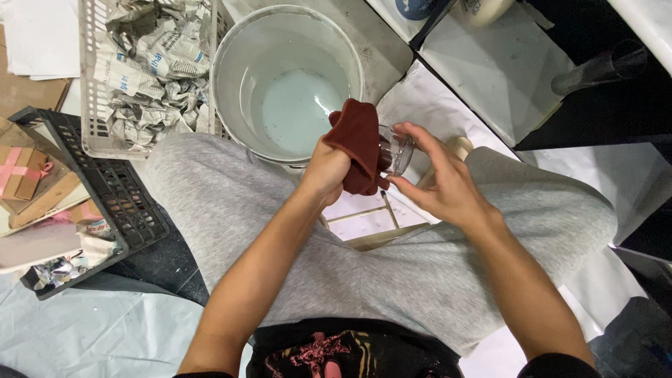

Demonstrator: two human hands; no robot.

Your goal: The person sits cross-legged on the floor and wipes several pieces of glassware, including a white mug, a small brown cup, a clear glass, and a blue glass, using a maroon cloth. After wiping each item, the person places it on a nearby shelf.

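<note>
Centre frame: my left hand (323,170) closed on dark red cloth (358,143), pressed into the clear glass (396,149) pinched by my right hand (441,183) fingertips. Best turn glass slowly, grip firm over bucket (231,84).

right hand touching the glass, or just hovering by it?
Touching. The head view shows the right hand with fingertips pinching the rim of the clear glass, no gap visible.

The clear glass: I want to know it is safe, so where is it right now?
In the head view the clear glass sits right of centre, held in the fingers of the right hand, with the left hand pressing a dark red cloth into it, just below the white bucket.
</note>
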